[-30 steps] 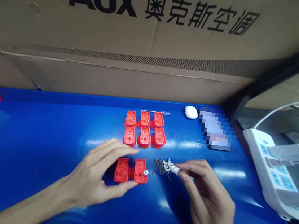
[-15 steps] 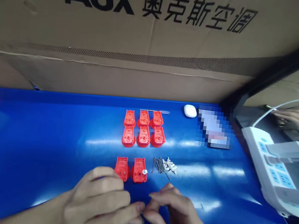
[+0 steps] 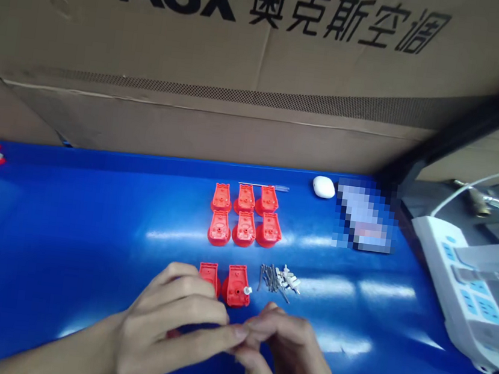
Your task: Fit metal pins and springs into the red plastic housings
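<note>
**One white piece on, more loose nearby**

Looks early in the fitting. Near the front edge of the tabletop (image 3: pixel 90 222), left hand (image 3: pixel 183 318) and right hand (image 3: pixel 295 353) with fingertips meeting; cannot tell if pinching a part (too small and too covered to judge). Just beyond, a right-hand red housing (image 3: pixel 236 277) with one small white piece (image 3: pixel 247 290) at its right side; beside it, a left-hand red housing (image 3: pixel 209 272), partly hidden by the left hand. Toward the back edge, six more red housings (image 3: pixel 244 230) in two rows, no white piece visible there. Probably left for use: white parts (image 3: pixel 289 278) and dark metal pins (image 3: pixel 271 279), heaped right of the front pair.

Along the back edge, a slim tool (image 3: pixel 259 185) and white case (image 3: pixel 323 187); near the back right corner, a pixelated slab (image 3: pixel 366 219).
</note>
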### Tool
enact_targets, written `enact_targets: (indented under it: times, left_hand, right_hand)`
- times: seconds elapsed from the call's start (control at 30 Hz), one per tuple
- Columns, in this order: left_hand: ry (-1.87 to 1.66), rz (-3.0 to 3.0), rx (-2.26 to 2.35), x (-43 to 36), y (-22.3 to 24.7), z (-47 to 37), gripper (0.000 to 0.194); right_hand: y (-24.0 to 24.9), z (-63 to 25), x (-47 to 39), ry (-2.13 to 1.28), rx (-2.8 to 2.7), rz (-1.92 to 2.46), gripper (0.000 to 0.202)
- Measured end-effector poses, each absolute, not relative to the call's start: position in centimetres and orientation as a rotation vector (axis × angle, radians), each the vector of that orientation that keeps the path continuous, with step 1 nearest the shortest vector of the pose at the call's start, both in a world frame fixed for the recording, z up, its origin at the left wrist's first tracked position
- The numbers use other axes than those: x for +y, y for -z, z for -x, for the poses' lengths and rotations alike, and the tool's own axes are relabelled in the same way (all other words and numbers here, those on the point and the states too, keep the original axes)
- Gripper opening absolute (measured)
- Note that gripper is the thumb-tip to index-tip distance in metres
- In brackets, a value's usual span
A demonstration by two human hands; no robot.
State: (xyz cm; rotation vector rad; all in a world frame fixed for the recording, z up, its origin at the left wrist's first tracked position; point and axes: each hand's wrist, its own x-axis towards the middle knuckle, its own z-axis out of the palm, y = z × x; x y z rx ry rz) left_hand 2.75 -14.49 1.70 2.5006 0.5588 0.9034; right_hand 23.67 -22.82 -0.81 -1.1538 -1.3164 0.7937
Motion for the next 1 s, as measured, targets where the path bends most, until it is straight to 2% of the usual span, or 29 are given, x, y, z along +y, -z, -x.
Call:
enact_targets:
  times: [0.17, 0.3, 0.47, 0.63, 0.8, 1.0]
  left_hand:
    - [-0.972, -2.550, 0.514, -13.7, -1.8, -3.0, 0.023]
    - [-1.146, -2.541, 0.496, -12.8, -2.0, -3.8, 0.012]
    - [-1.124, -2.490, 0.496, -12.6, -1.9, -4.1, 0.011]
    - [-1.085, -2.466, 0.627, -12.7, -1.4, -4.2, 0.019]
    - [-1.043, -2.459, 0.866, -12.8, -0.5, -4.4, 0.050]
    - [-0.875, -2.492, 0.964, -12.8, 0.0, -4.4, 0.054]
  right_hand:
    - [1.4, -24.6, -22.1, -0.761, -1.421, 1.035, 0.019]
    - [1.3, -25.1, -21.6, -0.573, -1.531, 1.013, 0.026]
    - [0.9, -24.3, -21.7, -0.363, -1.482, 1.083, 0.025]
    - [1.6, -24.7, -21.8, -0.255, -1.565, 1.176, 0.035]
    - [2.9, -26.4, -21.7, -0.086, -1.790, 1.244, 0.042]
    - [4.5, -26.9, -22.0, -0.077, -1.941, 1.270, 0.044]
